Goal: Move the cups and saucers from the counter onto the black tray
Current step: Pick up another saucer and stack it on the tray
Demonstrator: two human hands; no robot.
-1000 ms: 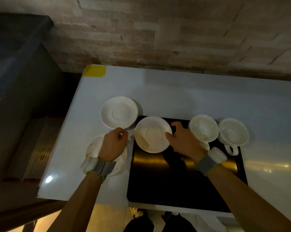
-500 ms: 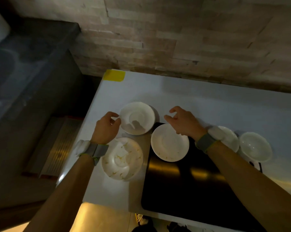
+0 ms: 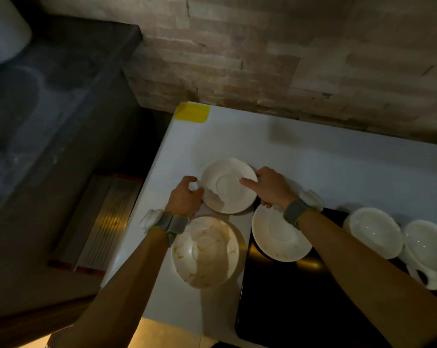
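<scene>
A clean white saucer (image 3: 228,194) is tilted up off the white counter (image 3: 338,167), and both hands grip it. My left hand (image 3: 186,197) pinches its left rim. My right hand (image 3: 271,188) holds its right rim, with the index finger lying across the top. A stained saucer (image 3: 207,251) lies on the counter near my left wrist. Another saucer (image 3: 277,239) rests on the far left corner of the black tray (image 3: 300,305). Two white cups (image 3: 374,232) (image 3: 428,243) stand at the tray's far right.
A yellow tape patch (image 3: 192,112) marks the counter's far left corner. A brick wall (image 3: 287,59) runs behind the counter. Left of the counter is a drop to a dark lower surface (image 3: 49,109) and a ribbed metal strip (image 3: 104,222).
Both hands left the stained saucer and the tray saucer, reached to the far saucer on the counter, and took hold of it; it is now tilted up.
</scene>
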